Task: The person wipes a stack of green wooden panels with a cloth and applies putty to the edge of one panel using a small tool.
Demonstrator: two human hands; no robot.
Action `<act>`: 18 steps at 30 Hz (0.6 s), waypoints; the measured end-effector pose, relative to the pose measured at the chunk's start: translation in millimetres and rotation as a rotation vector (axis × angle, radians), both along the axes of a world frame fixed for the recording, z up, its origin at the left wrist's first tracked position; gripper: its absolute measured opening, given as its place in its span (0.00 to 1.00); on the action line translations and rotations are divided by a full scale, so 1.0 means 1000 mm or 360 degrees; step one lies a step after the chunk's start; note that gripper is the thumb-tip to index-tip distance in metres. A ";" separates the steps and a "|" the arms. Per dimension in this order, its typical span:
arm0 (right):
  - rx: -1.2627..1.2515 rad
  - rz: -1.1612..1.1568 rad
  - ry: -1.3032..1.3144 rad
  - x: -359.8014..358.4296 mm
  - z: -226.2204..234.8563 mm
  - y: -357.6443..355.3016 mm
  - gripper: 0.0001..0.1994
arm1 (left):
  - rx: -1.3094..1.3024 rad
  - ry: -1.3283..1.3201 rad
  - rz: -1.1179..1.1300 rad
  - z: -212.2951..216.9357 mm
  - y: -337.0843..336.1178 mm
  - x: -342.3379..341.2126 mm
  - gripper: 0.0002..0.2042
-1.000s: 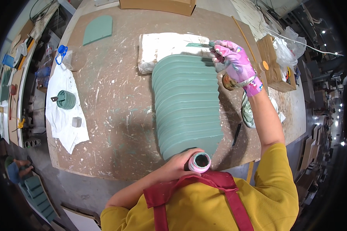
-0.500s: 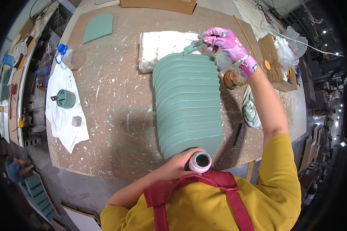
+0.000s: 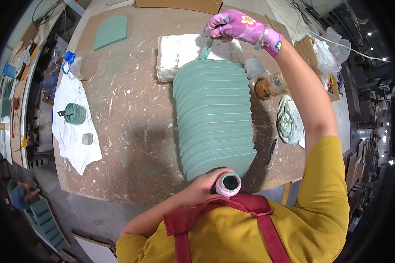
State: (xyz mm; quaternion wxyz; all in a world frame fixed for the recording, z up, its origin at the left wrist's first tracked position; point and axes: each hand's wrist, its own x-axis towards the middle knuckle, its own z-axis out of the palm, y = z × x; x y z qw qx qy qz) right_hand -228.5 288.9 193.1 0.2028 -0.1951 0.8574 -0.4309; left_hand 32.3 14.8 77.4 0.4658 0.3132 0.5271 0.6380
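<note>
My right hand [image 3: 239,27], in a pink flowered glove, pinches a small paintbrush [image 3: 205,51] coated in green. The brush tip meets the far rounded edge of a green ribbed panel [image 3: 215,109], whose overlapping ridges run across it and whose right side looks jagged. My bare left hand [image 3: 206,186] wraps round an open pink-and-white jar [image 3: 228,184] near my apron, at the panel's near end. Green smears its rim, and the inside looks dark. A white paint-spotted block [image 3: 166,61] lies under the panel's far end.
On the left, a white cloth [image 3: 74,142] carries a green tub [image 3: 74,113] and a small grey block [image 3: 87,139]. A green arched board [image 3: 111,32] lies far left. To the right are a stained jar [image 3: 270,86], a rag [image 3: 289,120] and a dark strip [image 3: 271,152].
My right hand has moved left and away from me along the panel's far edge, and the brush has turned more upright. The left hand and jar have stayed in place.
</note>
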 end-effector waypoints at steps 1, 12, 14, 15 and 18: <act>-0.0002 -0.0145 0.0047 0.002 0.001 -0.002 0.08 | -0.0007 0.0000 0.0008 0.000 0.000 0.000 0.31; -0.0169 -0.0724 -0.0036 0.041 -0.028 0.033 0.09 | -0.0027 -0.0027 -0.0024 -0.001 -0.001 -0.001 0.33; -0.0295 -0.0681 -0.0097 0.041 -0.035 0.029 0.09 | 0.0003 0.0000 -0.0003 -0.001 -0.002 -0.001 0.31; -0.0379 -0.0716 -0.0129 0.039 -0.038 0.024 0.09 | 0.0000 -0.0001 -0.0010 0.000 -0.001 -0.002 0.31; -0.0339 -0.0749 -0.0099 0.039 -0.036 0.008 0.09 | 0.0003 -0.0003 -0.0020 0.000 0.000 -0.002 0.31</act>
